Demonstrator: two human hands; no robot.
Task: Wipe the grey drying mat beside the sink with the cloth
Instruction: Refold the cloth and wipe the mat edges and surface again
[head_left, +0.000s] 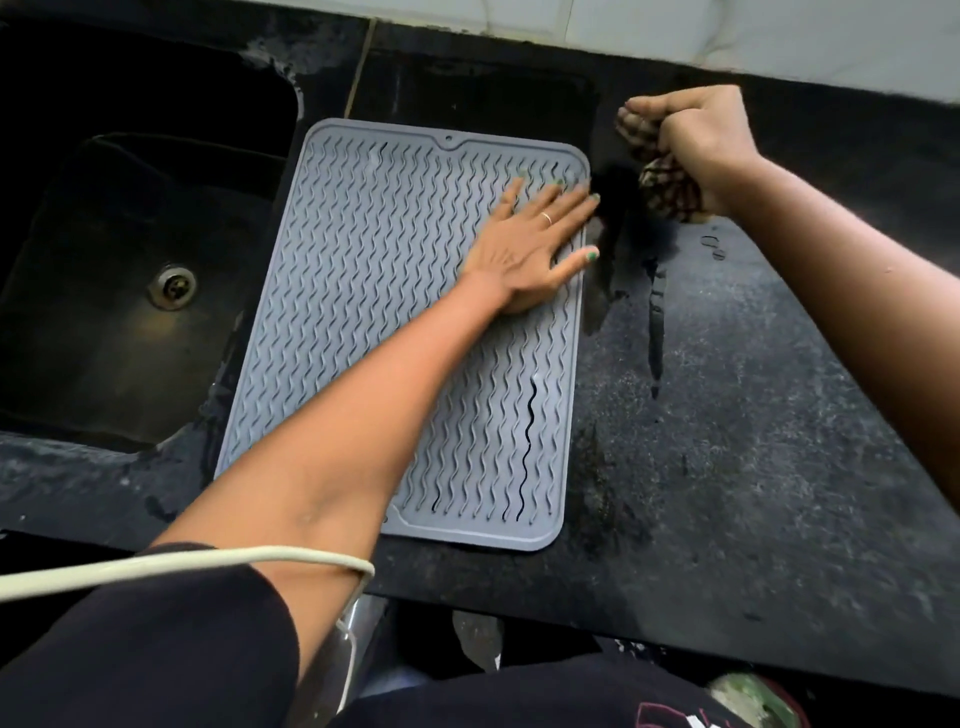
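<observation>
The right hand (688, 140) grips the bunched cloth (667, 189) above the dark tabletop (753, 415), just beyond the mat's far right corner. The grey drying mat (374, 312) lies to that hand's left, long axis running toward the person. The left hand (530, 244) presses flat, fingers spread, on the mat's far right area, obstructing the nearest wiping path. The sink (104, 234) adjoins the mat's left edge.

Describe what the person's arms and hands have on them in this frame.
The left hand wears a thin silver ring, and its fingers have green-painted nails. A dark sleeve is pushed up the left arm, with a cream-white cable draped across it. The right hand and forearm are bare.
</observation>
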